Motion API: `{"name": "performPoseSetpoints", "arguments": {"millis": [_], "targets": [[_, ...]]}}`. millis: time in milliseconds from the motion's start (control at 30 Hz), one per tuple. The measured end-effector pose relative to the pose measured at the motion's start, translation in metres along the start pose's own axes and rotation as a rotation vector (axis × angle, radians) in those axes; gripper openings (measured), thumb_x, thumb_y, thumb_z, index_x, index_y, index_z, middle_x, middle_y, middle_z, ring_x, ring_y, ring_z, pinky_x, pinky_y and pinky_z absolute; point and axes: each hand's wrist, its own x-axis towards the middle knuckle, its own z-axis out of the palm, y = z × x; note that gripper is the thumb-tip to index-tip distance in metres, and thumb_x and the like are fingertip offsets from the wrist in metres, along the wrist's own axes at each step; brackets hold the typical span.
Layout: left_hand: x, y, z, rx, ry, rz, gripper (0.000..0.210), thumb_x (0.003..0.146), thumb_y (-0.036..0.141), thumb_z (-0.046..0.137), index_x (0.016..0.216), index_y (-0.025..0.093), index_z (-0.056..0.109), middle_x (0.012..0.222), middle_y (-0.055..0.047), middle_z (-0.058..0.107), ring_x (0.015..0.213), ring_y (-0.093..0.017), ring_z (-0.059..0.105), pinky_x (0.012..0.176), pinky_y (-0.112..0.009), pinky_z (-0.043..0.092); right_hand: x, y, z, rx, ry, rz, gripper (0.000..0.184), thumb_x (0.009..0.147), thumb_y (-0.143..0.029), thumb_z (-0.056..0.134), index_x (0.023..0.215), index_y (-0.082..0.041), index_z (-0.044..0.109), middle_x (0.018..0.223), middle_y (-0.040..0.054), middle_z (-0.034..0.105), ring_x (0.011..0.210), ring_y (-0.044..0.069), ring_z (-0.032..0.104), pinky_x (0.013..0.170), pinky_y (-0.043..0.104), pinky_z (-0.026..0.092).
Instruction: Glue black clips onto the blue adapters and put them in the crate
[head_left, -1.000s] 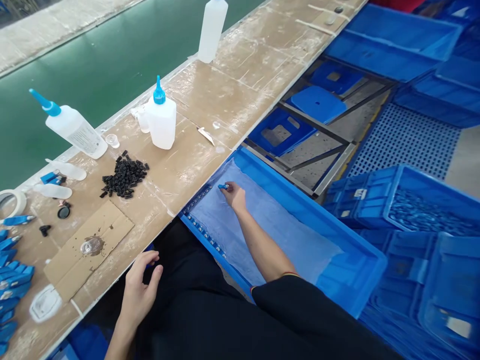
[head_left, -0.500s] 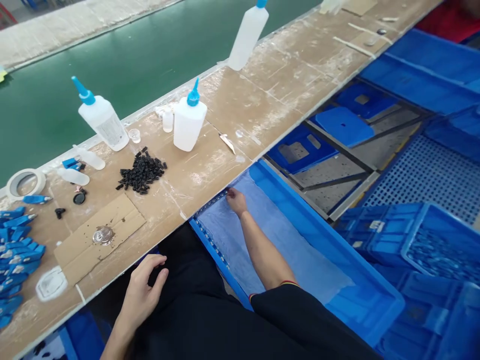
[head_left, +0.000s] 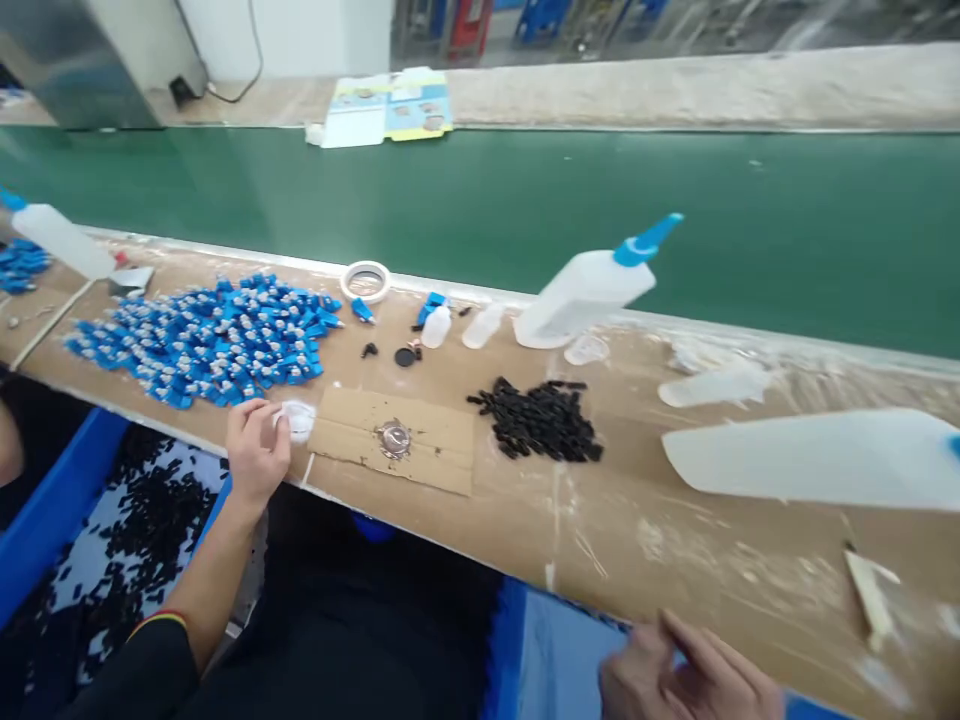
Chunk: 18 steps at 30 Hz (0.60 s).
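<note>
My left hand (head_left: 257, 452) is at the table edge, just in front of a pile of small blue parts (head_left: 225, 330) with pale tips. Its fingers are bent, the thumb stands apart, and no held thing shows. A white patch (head_left: 298, 421) lies beside the thumb. Blurred by motion, my right hand (head_left: 686, 672) is low on the right, over the edge of a blue tray (head_left: 551, 650); what it holds, if anything, cannot be made out. Between the hands lie a cardboard piece (head_left: 345, 420) with a dark, shiny blob (head_left: 394, 438) and a heap of small black parts (head_left: 540, 420).
White bottles (head_left: 585, 300) with blue nozzles stand along the table's back. A tape roll (head_left: 365, 283), small bottles (head_left: 436, 327) and a black cap (head_left: 405, 356) lie nearby. Beyond runs a green belt (head_left: 525, 210). At lower left, a blue bin (head_left: 90, 455) holds black parts.
The view has swung left, showing the whole blue pile. My left hand has moved from my lap to the pile's front edge. My right hand has come up from the tray's strip of small parts.
</note>
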Motion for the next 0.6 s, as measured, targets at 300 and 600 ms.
{"name": "performPoseSetpoints", "arguments": {"millis": [300,600], "targets": [[0.05,-0.015,0.016,0.266,-0.312,0.099,0.032,0.095,0.033,0.065,0.124,0.02,0.07,0.127,-0.016,0.066,0.128,-0.035,0.054,0.108,-0.051,0.038,0.064,-0.087,0.077,0.308,-0.138,-0.262,0.014,0.093,-0.021,0.064,0.09,-0.018,0.077,0.06,0.0003,0.064,0.059,0.019,0.065,0.083,0.044,0.059],[0.058,-0.014,0.026,0.112,-0.259,0.09,0.01,0.092,0.031,0.072,0.094,0.022,0.074,0.121,-0.014,0.071,0.131,-0.04,0.053,0.111,-0.06,0.027,0.066,-0.085,0.074,-0.007,-0.279,-0.227,0.02,0.097,-0.03,0.062,0.085,-0.019,0.075,0.078,0.0059,0.075,0.072,0.021,0.07,0.07,0.034,0.053]]}}
